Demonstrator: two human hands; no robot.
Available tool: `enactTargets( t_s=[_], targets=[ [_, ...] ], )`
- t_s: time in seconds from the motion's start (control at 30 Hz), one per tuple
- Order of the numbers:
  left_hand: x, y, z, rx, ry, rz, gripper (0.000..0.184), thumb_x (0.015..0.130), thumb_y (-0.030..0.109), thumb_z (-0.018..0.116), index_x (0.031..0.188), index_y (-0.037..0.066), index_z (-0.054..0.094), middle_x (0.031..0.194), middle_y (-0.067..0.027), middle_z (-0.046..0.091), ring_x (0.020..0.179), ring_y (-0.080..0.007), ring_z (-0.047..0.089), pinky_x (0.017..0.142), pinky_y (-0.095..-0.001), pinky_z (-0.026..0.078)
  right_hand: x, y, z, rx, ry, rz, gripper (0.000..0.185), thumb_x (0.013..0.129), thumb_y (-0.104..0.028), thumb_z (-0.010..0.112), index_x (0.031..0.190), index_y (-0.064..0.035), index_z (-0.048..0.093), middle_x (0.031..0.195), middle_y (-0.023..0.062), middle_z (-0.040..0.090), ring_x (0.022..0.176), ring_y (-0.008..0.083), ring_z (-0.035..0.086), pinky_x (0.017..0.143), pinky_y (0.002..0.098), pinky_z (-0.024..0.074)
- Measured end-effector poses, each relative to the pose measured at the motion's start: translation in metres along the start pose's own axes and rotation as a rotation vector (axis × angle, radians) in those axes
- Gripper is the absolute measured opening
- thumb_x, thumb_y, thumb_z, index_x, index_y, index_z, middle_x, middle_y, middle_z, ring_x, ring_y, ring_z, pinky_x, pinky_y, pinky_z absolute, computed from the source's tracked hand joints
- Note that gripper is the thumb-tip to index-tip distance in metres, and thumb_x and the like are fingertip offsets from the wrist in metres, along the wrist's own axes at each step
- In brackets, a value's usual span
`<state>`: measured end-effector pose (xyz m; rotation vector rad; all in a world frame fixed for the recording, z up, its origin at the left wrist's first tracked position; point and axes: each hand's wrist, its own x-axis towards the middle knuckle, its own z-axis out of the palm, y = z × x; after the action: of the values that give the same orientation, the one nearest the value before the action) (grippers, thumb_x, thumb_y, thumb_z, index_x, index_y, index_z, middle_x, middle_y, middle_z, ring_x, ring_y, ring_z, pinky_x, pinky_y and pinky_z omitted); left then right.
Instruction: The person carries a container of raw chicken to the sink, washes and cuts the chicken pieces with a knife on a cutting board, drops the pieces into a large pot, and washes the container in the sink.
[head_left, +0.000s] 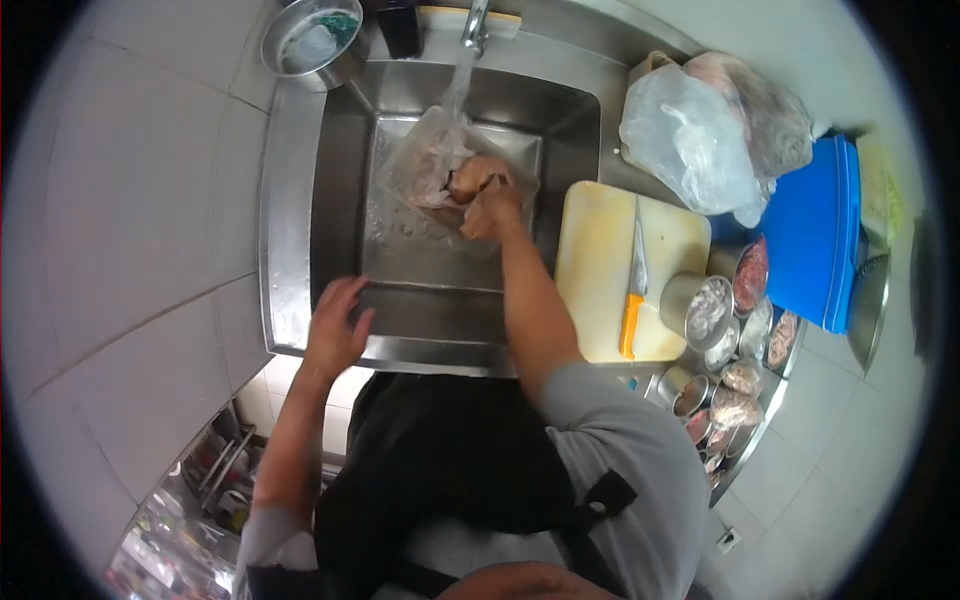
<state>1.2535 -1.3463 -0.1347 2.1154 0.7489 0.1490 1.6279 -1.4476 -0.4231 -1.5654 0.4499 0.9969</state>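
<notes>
Right fingers (486,216) against brownish meat (477,177), pinch unclear, its long axis roughly left-to-right; left fingers (343,288) spread.

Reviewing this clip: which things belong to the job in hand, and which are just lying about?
In the job: right hand, what looks like meat, clear tub, running tap, sink.

Apparently just lying about: orange-handled knife, cutting board, blue box, plastic bags, metal pot at upper left.

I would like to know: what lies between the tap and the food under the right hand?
Running water: the head view shows its stream falling from the tap toward the food.
</notes>
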Motion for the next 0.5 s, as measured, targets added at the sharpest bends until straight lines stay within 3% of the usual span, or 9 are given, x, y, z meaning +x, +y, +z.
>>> enactTargets(
  t_s=[0.1, 0.13, 0.23, 0.33, 0.37, 0.4, 0.43, 0.47, 0.5],
  targets=[
    [0.065, -0.006, 0.028, 0.146, -0.275, 0.136, 0.066, 0.089, 0.013, 0.082, 0.151, 0.007, 0.058, 0.149, -0.0228, 0.058, 0.135, -0.0425, 0.059, 0.116, -0.0462, 0.049, -0.037, -0.034, -0.016, -0.549, -0.153, -0.379, 0.054, 0.112, -0.046, 0.050, 0.132, 0.0007, 0.067, 0.111, 0.0231, 0.074, 0.103, 0.0330, 0.074, 0.081, 0.0530, 0.0602],
    [0.084, -0.004, 0.048, 0.078, -0.177, 0.200, 0.073, 0.087, 0.015, 0.085, 0.153, 0.008, 0.056, 0.150, -0.0216, 0.058, 0.136, -0.0421, 0.059, 0.118, -0.0478, 0.047, -0.056, -0.050, -0.011, -0.540, -0.135, -0.397, 0.054, 0.112, -0.046, 0.050, 0.132, 0.0007, 0.067, 0.111, 0.0231, 0.074, 0.103, 0.0330, 0.074, 0.081, 0.0530, 0.0602],
    [0.139, 0.042, 0.079, 0.026, 0.082, 0.346, 0.086, 0.080, 0.017, 0.090, 0.157, 0.008, 0.052, 0.150, -0.0206, 0.061, 0.138, -0.0382, 0.058, 0.117, -0.0484, 0.047, -0.132, -0.108, 0.014, -0.313, -0.205, -0.114, 0.044, 0.111, -0.038, 0.056, 0.122, 0.0017, 0.071, 0.106, 0.0148, 0.075, 0.080, 0.0233, 0.075, 0.061, 0.0372, 0.0613],
    [0.211, 0.044, 0.085, -0.149, -0.028, 0.403, 0.069, 0.083, 0.014, 0.087, 0.147, 0.005, 0.062, 0.145, -0.0200, 0.066, 0.136, -0.0337, 0.062, 0.118, -0.0431, 0.046, -0.179, -0.147, 0.038, 0.008, -0.374, -0.109, 0.046, 0.108, -0.041, 0.062, 0.122, 0.0015, 0.072, 0.104, 0.0135, 0.075, 0.078, 0.0237, 0.074, 0.059, 0.0378, 0.0600],
    [0.235, 0.042, 0.078, -0.344, -0.086, 0.423, 0.057, 0.086, 0.014, 0.085, 0.139, 0.004, 0.068, 0.133, -0.0170, 0.072, 0.123, -0.0308, 0.068, 0.109, -0.0419, 0.052, -0.179, -0.155, 0.031, 0.021, -0.358, -0.112, 0.046, 0.108, -0.041, 0.062, 0.122, 0.0015, 0.072, 0.104, 0.0135, 0.075, 0.078, 0.0237, 0.074, 0.059, 0.0378, 0.0600],
    [0.259, 0.039, 0.069, -0.539, -0.146, 0.435, 0.045, 0.089, 0.015, 0.083, 0.131, 0.004, 0.073, 0.120, -0.0141, 0.077, 0.110, -0.0279, 0.074, 0.100, -0.0408, 0.057, -0.172, -0.167, 0.025, -0.106, -0.375, -0.169, 0.047, 0.107, -0.039, 0.064, 0.127, 0.0024, 0.070, 0.107, 0.0132, 0.076, 0.084, 0.0237, 0.075, 0.067, 0.0368, 0.0609],
    [0.279, 0.042, 0.064, -0.566, -0.122, 0.208, 0.036, 0.093, 0.023, 0.080, 0.123, 0.004, 0.077, 0.109, -0.0127, 0.078, 0.096, -0.0257, 0.075, 0.089, -0.0396, 0.059, -0.167, -0.175, 0.018, -0.233, -0.392, -0.227, 0.049, 0.105, -0.037, 0.067, 0.133, 0.0033, 0.067, 0.109, 0.0128, 0.077, 0.089, 0.0238, 0.075, 0.075, 0.0357, 0.0619],
    [0.291, 0.047, 0.061, -0.584, -0.094, -0.024, 0.033, 0.096, 0.031, 0.077, 0.115, 0.004, 0.080, 0.099, -0.0113, 0.079, 0.083, -0.0234, 0.075, 0.077, -0.0385, 0.061, -0.162, -0.171, 0.014, -0.221, -0.383, -0.230, 0.049, 0.105, -0.037, 0.067, 0.133, 0.0033, 0.067, 0.109, 0.0128, 0.077, 0.089, 0.0238, 0.075, 0.075, 0.0357, 0.0619],
    [0.294, 0.053, 0.055, -0.576, -0.105, -0.020, 0.033, 0.096, 0.031, 0.077, 0.115, 0.004, 0.080, 0.099, -0.0113, 0.079, 0.083, -0.0234, 0.075, 0.077, -0.0385, 0.061, -0.151, -0.161, 0.015, -0.199, -0.363, -0.513, 0.053, 0.105, -0.037, 0.070, 0.140, 0.0030, 0.063, 0.118, 0.0128, 0.076, 0.105, 0.0247, 0.072, 0.091, 0.0364, 0.0576]
  ],
)
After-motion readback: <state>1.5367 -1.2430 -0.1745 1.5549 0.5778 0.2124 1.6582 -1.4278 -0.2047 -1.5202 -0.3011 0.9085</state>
